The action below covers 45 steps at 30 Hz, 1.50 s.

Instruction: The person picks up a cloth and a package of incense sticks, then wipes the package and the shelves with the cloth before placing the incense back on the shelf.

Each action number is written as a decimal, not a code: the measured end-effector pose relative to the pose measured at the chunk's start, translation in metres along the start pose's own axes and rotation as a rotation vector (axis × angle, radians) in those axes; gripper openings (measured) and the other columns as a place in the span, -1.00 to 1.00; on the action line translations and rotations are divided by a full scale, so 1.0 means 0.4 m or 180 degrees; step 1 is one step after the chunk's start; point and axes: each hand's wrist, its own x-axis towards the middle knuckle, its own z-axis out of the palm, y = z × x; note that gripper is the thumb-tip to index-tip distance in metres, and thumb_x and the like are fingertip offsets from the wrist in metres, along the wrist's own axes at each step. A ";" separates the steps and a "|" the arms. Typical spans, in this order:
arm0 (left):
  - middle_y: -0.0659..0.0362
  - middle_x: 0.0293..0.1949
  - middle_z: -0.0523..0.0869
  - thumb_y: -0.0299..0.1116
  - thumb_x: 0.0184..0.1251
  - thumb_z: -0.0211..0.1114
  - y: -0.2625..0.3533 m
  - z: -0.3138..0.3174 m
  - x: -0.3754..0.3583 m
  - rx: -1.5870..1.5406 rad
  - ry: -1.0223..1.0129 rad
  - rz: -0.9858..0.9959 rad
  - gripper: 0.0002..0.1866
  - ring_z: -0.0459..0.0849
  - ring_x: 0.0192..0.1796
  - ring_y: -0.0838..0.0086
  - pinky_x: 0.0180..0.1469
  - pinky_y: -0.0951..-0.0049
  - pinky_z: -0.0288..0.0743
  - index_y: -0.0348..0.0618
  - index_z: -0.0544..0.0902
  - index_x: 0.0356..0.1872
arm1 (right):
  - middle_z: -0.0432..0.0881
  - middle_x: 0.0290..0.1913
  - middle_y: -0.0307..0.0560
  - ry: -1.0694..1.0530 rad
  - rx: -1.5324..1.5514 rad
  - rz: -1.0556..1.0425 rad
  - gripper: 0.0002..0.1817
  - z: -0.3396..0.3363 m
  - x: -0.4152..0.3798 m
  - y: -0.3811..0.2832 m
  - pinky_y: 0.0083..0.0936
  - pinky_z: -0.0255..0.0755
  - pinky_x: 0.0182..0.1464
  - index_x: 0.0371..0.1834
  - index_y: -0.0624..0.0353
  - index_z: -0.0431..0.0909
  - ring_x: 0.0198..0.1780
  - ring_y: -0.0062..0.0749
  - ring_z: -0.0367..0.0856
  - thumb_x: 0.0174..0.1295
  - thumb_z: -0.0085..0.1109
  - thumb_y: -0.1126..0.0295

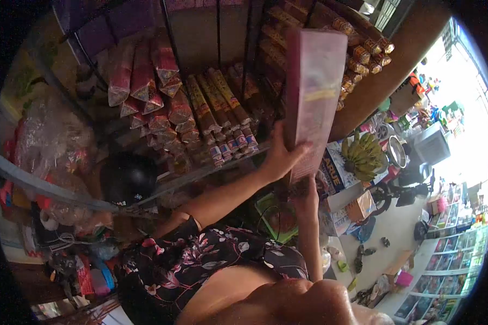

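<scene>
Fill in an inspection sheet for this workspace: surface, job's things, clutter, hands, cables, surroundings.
Surface: shelf bearing stacked wrapped bundles.
Job's things: long pinkish package, held up in front of the shelving.
Clutter: rounded black object and clear plastic bags at left; bananas at right.
Hands: left hand grips the package's side; right hand its lower end.
Cables: pale cord-like loops at left, kind unclear.
Surroundings: glass-fronted display case, bright opening at right.

single head-worn fisheye view, facing forward and down, near the left hand [281, 161] and right hand [307, 199]
</scene>
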 end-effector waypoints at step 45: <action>0.10 0.10 0.51 -0.26 0.26 0.32 0.280 0.116 0.169 -0.0161 -0.0942 0.0474 -0.29 0.50 0.10 0.38 0.18 0.33 0.37 -0.28 0.17 0.33 | 0.33 -0.04 0.05 0.1133 -0.1492 -0.1443 -0.65 -0.168 -0.027 -0.130 -0.39 0.22 0.13 -0.26 0.25 0.47 0.03 -0.06 0.35 -0.22 0.25 0.51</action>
